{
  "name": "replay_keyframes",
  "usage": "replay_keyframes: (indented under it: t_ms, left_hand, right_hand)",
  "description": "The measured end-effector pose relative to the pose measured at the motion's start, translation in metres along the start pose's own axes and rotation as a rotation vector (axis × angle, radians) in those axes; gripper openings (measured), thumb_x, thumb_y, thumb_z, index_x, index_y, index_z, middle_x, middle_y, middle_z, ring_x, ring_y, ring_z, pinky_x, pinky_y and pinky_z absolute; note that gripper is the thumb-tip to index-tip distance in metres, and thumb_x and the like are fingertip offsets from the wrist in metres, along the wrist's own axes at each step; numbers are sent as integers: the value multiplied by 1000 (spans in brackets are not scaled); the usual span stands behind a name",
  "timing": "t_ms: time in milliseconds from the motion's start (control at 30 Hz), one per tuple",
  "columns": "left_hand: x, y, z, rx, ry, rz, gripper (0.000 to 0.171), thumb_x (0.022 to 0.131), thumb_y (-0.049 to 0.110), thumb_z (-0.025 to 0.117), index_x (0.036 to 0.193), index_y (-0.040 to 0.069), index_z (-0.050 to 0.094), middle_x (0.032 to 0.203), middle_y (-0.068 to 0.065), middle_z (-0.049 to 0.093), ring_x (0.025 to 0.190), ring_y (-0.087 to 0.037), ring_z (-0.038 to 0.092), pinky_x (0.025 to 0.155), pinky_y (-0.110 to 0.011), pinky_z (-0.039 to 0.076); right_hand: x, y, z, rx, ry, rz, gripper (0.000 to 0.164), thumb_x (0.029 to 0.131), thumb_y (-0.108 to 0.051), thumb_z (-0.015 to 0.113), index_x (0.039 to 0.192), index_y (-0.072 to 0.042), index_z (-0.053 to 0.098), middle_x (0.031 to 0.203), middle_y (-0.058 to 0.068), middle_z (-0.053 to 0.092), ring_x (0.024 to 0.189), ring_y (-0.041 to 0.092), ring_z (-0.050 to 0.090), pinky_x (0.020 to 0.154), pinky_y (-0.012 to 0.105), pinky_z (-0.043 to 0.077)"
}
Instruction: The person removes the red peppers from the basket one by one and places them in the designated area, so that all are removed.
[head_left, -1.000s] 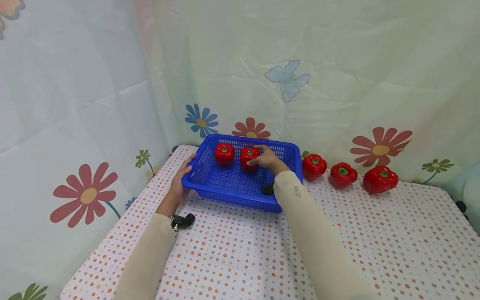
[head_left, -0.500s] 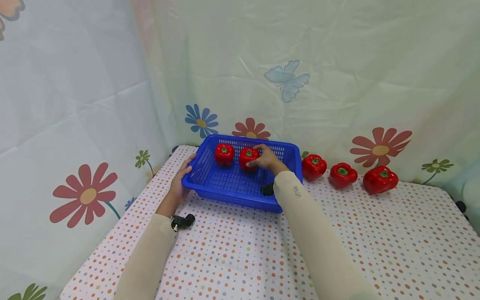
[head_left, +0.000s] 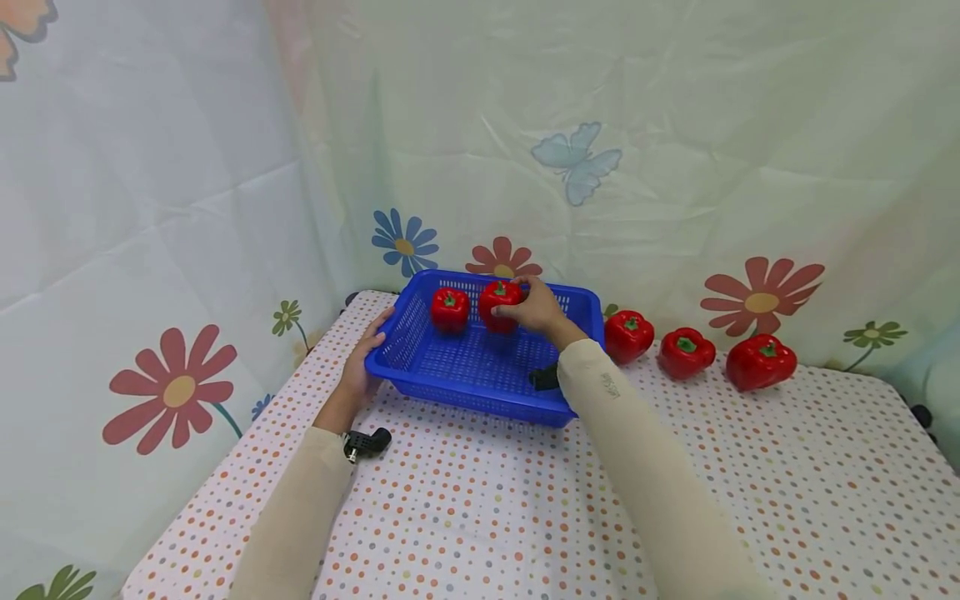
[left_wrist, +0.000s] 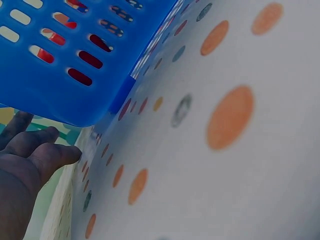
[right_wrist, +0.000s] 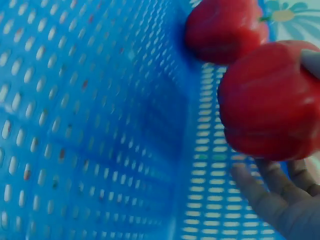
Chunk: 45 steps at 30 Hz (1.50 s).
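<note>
My right hand (head_left: 542,310) grips a red bell pepper (head_left: 497,302) with thumb and fingers, inside the back part of a blue perforated plastic basket (head_left: 465,402). In the right wrist view this held bell pepper (right_wrist: 270,102) shows over the basket's slotted wall. A second red bell pepper (head_left: 450,311) sits to its left in the basket, against the back wall. My left hand (head_left: 362,360) lies along the basket's left side, fingers extended at the rim. From the left wrist, the hand (left_wrist: 35,155) appears just beside the basket's corner, its fingers fairly straight.
Outside the basket on the right, three more red bell peppers (head_left: 628,337) stand in a row on the dotted tablecloth (head_left: 465,517). A flower-printed curtain (head_left: 660,200) hangs close behind the table and along its left side.
My right hand has lifted the bell pepper slightly up from the basket floor, toward the back rim. The left hand and the basket have stayed in place.
</note>
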<state>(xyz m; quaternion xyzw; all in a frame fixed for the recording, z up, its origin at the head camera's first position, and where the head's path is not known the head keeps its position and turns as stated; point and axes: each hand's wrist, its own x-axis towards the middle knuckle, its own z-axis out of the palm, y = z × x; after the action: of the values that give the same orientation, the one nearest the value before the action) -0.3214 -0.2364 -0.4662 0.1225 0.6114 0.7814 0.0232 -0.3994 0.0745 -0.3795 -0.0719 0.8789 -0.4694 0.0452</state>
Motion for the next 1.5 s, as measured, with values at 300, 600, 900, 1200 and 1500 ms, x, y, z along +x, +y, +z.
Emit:
replay_keyframes:
  t_ms: [300, 600, 900, 1200, 1500]
  left_hand:
    - [2, -2, -1, -26, -4, -1, 54, 104, 25, 28, 157, 25, 21, 165, -5, 17, 149, -36, 24, 118, -59, 21]
    - [1, -1, -2, -30, 8, 3, 53, 104, 24, 27, 157, 25, 23, 165, -4, 18, 148, -36, 25, 119, -57, 22]
    - [5, 1, -3, -18, 5, 16, 53, 104, 23, 25, 157, 24, 22, 165, -4, 19, 149, -35, 25, 119, -57, 20]
    - [12, -2, 3, -47, -17, 10, 53, 104, 23, 27, 157, 25, 23, 165, -5, 16, 150, -37, 21, 119, -59, 18]
    - [13, -3, 5, -49, -17, 7, 53, 104, 23, 26, 157, 25, 22, 165, -5, 18, 149, -36, 23, 119, -58, 20]
  right_hand:
    - [-27, -18, -29, 113, 0, -145, 73, 86, -23, 76, 143, -8, 35, 143, 19, 44, 128, 37, 47, 93, 49, 55]
    - [-74, -7, -77, 121, 63, -181, 77, 87, -27, 75, 147, -12, 31, 146, 19, 41, 122, 37, 51, 94, 47, 54]
    - [-115, 23, -109, 48, 196, -118, 79, 89, -35, 72, 150, -13, 27, 149, 20, 39, 124, 38, 48, 92, 45, 55]
    - [-143, 72, -118, 79, 366, -14, 82, 91, -33, 69, 153, -10, 20, 150, 22, 33, 134, 42, 41, 98, 48, 51]
    - [-158, 113, -107, 18, 280, 10, 81, 92, -31, 69, 152, -3, 22, 146, 30, 35, 129, 50, 43, 92, 52, 53]
